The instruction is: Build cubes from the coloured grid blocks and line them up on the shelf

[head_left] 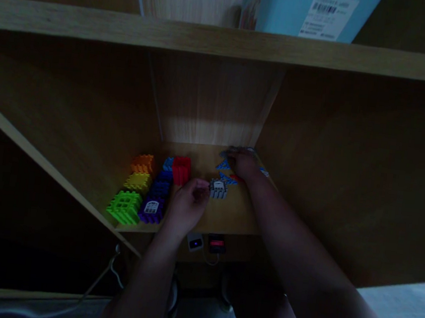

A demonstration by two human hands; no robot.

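Observation:
My left hand (190, 200) is over the front middle of the shelf, fingers curled toward the thumb. Its fingertips are at the left edge of a small stack of grey interlocking building pieces (218, 189) with a white window on top; whether they grip it I cannot tell. Farther back, my right hand (243, 162) reaches down among loose pieces, its fingers bent and partly hidden. Close to it lie a blue triangular piece (223, 165), another blue piece (227, 179) and a red piece (236, 177). Grey pieces (250, 149) show behind its knuckles.
Left of my hands stand stacks in red (181, 170), orange (143, 163), yellow (137, 182), green (125, 207), blue (160, 188) and purple (151, 210). An upper shelf board (195, 38) carries a light-blue box (281, 9). Small devices (195, 242) lie below.

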